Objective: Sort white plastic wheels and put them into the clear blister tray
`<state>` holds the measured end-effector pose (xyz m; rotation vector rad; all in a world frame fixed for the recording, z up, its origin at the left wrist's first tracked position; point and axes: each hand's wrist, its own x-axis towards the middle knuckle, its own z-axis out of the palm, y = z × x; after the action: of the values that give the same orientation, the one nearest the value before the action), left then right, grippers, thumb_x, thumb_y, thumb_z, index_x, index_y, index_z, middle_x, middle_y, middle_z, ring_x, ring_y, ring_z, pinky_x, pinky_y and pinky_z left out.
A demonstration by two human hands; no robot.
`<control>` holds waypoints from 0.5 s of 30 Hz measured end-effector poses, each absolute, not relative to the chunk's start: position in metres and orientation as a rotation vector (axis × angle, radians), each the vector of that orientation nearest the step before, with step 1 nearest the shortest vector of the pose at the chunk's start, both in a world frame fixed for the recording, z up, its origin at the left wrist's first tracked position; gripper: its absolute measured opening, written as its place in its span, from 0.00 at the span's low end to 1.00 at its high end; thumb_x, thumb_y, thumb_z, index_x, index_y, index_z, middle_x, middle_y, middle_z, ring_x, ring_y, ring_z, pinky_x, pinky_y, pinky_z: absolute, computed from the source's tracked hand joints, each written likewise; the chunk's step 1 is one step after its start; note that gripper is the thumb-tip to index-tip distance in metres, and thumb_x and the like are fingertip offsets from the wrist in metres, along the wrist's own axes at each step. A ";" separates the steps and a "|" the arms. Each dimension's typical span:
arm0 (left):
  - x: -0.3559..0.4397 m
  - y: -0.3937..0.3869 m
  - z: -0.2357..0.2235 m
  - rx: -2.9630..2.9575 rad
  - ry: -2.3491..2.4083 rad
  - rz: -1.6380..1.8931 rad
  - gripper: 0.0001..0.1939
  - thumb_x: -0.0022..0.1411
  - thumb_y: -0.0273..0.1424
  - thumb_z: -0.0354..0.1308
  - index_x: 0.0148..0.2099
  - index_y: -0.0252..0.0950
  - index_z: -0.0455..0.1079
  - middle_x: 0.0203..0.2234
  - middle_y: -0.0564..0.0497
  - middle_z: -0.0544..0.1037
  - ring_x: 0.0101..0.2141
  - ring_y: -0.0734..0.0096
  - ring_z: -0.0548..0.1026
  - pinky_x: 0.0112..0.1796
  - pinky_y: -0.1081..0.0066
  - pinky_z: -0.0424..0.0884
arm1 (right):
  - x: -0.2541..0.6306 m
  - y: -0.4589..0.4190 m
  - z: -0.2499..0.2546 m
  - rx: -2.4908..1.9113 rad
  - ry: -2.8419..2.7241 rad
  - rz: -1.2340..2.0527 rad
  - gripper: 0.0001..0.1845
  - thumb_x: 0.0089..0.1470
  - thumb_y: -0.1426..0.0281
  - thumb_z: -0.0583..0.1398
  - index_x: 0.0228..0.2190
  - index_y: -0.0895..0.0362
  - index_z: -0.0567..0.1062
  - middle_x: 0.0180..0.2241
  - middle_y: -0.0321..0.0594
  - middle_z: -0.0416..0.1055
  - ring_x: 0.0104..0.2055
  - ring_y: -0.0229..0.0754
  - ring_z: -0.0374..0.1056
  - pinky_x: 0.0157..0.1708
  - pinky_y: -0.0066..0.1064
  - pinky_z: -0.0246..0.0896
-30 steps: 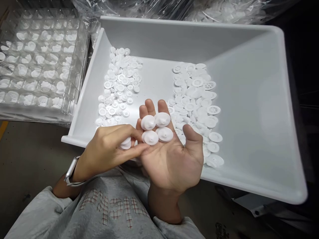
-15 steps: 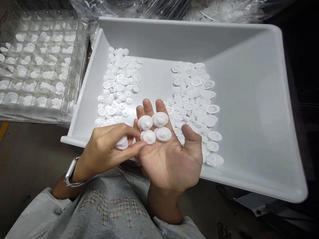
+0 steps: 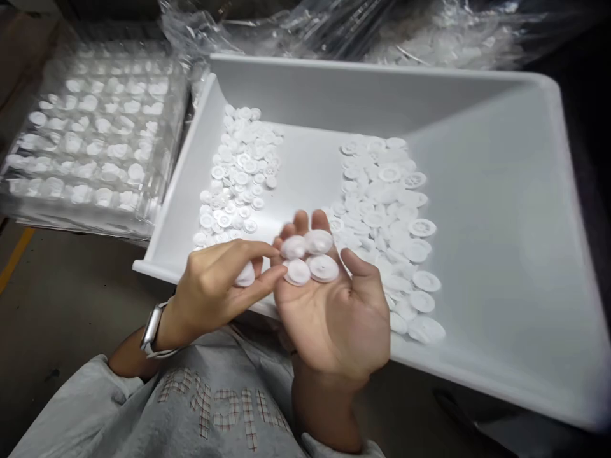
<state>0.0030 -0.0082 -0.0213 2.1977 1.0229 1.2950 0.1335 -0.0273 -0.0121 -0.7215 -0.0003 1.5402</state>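
Note:
My right hand (image 3: 329, 312) is palm up over the near side of a grey tray, fingers slightly curled and thumb apart. Several white plastic gears (image 3: 324, 268) rest on its fingers and upper palm, grouped close together. From the left, my left hand (image 3: 226, 283) reaches in, thumb and forefinger at the edge of the nearest left gear (image 3: 296, 271). More white gears (image 3: 245, 275) are tucked inside its curled fingers; how many is hidden.
The grey tray (image 3: 506, 191) has smaller white gears (image 3: 243, 172) heaped at its left and larger ones (image 3: 391, 216) nearer its middle. A clear compartment tray (image 3: 95, 146) of white parts stands at the left. Clear plastic bags (image 3: 286, 32) lie behind.
The whole view has shifted, so tray and hands sit lower and further right. The right fingers look a little more curled; the gears stay on the palm.

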 end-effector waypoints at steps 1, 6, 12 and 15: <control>0.003 -0.008 -0.020 2.190 1.024 1.302 0.11 0.55 0.23 0.66 0.41 0.31 0.71 0.27 0.54 0.77 0.27 0.83 0.74 0.33 0.83 0.70 | 0.135 -0.025 -0.011 -0.790 0.086 1.520 0.13 0.55 0.66 0.55 0.37 0.52 0.78 0.40 0.33 0.77 0.41 0.32 0.74 0.43 0.22 0.73; -0.001 -0.002 -0.020 2.151 1.030 1.355 0.06 0.60 0.28 0.62 0.39 0.32 0.70 0.24 0.56 0.76 0.24 0.84 0.73 0.29 0.83 0.70 | 0.149 -0.015 0.005 -0.973 0.187 1.574 0.09 0.38 0.73 0.63 0.27 0.56 0.71 0.24 0.32 0.65 0.20 0.28 0.61 0.14 0.15 0.60; -0.003 -0.001 -0.028 2.121 0.972 1.360 0.06 0.64 0.31 0.56 0.38 0.33 0.69 0.23 0.54 0.77 0.24 0.82 0.74 0.26 0.80 0.70 | 0.156 0.016 0.034 -1.501 -0.571 1.474 0.05 0.40 0.63 0.59 0.20 0.50 0.68 0.22 0.35 0.52 0.14 0.29 0.41 0.06 0.24 0.32; -0.004 0.002 -0.030 2.158 0.911 1.334 0.08 0.65 0.33 0.53 0.38 0.33 0.70 0.22 0.55 0.77 0.23 0.80 0.74 0.25 0.78 0.69 | 0.140 0.057 0.042 -1.583 -0.899 1.454 0.08 0.47 0.61 0.59 0.22 0.49 0.70 0.22 0.37 0.56 0.15 0.30 0.43 0.08 0.25 0.34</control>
<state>-0.0044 0.0015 -0.0300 2.1577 0.9108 1.3339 0.1404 0.0566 0.0420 -1.5831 -0.8994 1.4543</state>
